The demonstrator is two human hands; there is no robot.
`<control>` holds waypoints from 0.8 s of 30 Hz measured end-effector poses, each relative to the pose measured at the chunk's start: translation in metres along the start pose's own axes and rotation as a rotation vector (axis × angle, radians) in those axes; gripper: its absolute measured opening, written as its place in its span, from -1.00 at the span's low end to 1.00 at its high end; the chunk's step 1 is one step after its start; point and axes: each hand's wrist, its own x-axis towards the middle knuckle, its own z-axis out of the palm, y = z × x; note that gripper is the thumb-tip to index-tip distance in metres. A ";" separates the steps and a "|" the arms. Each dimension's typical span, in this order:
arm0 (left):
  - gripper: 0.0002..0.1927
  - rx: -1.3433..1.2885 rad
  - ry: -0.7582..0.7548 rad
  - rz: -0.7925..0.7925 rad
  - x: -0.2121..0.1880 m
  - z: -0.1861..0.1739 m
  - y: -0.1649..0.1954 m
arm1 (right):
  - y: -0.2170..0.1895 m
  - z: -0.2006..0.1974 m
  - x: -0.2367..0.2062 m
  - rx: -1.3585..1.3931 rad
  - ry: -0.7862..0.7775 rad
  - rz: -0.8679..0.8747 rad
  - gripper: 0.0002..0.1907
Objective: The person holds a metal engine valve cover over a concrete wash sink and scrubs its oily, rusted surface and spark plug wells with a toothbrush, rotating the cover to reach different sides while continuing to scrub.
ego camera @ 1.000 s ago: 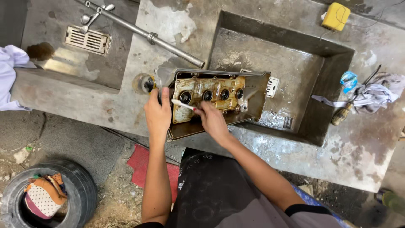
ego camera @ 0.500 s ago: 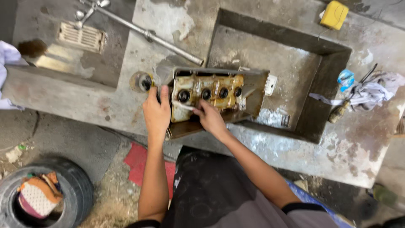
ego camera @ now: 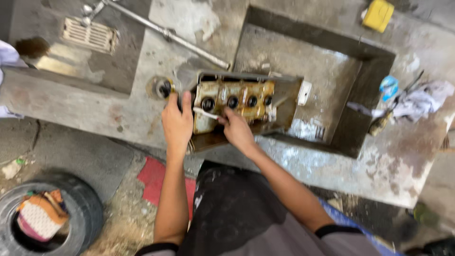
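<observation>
- Engine valve cover point(ego camera: 239, 102), rusty yellow-brown with four round dark holes in a row, lies on the front rim of a concrete worktop point(ego camera: 142, 118), partly overhanging a square sunken basin point(ego camera: 327, 80).
- Far left: an old tyre point(ego camera: 90, 208) on the ground holds a patterned cloth point(ego camera: 40, 215); a red mat point(ego camera: 156, 175) lies nearer the person.
- Upper left: a metal drain grate point(ego camera: 90, 34) sits in a shallow basin, and a long metal pipe point(ego camera: 166, 33) runs diagonally toward the cover.
- Left hand point(ego camera: 176, 124) is clenched over the cover's left end.
- Right hand point(ego camera: 237, 130) pinches a small white brush point(ego camera: 206, 114), held against the cover's face.
- Right: a yellow block point(ego camera: 378, 15) rests at the basin's far corner; a crumpled white rag point(ego camera: 419, 102) lies on the worktop beside the basin.
</observation>
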 end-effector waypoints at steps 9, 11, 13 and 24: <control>-0.53 0.006 -0.008 -0.017 -0.001 -0.001 0.001 | -0.016 -0.019 -0.005 -0.071 -0.049 -0.005 -0.86; -0.52 0.009 -0.018 -0.037 0.000 -0.001 0.002 | -0.024 -0.038 -0.006 -0.177 -0.084 0.047 -0.85; -0.52 0.013 -0.006 -0.017 0.001 -0.001 0.002 | -0.036 -0.058 -0.002 -0.406 0.038 -0.302 -0.89; -0.51 -0.024 0.023 -0.015 -0.001 0.000 0.002 | -0.118 -0.084 0.048 -0.983 0.155 -1.153 -0.85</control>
